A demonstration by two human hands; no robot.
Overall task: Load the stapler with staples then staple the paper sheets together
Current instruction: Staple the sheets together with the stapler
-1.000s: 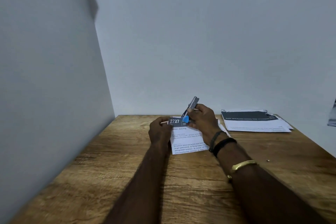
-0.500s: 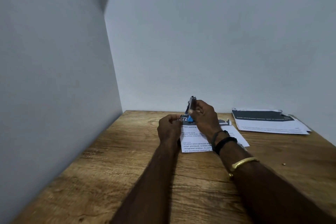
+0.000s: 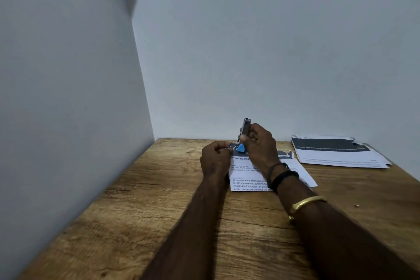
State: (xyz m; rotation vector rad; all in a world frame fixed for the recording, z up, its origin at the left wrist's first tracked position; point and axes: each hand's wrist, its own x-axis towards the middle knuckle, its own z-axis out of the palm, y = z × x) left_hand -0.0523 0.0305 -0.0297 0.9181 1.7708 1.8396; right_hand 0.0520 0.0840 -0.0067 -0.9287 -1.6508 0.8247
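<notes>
A small stapler (image 3: 245, 128) with a grey metal arm and a blue end is held above the printed paper sheets (image 3: 247, 177). Its metal arm stands nearly upright, swung open. My right hand (image 3: 259, 145) grips that arm from the right. My left hand (image 3: 214, 157) pinches the stapler's lower end, beside a small grey tag with white digits. Whether staples are between my left fingers is too small to tell. The sheets lie flat on the wooden table (image 3: 159, 211), partly hidden under both hands.
A second stack of papers (image 3: 336, 152) with a dark printed band lies at the back right by the wall. A grey wall panel (image 3: 68, 98) closes off the table's left side. A tiny speck (image 3: 356, 205) sits on the wood at right.
The stapler's metal arm has swung from a rightward tilt to nearly upright. Both hands stay together over the sheets; the camera has shifted, so everything sits further right in view.
</notes>
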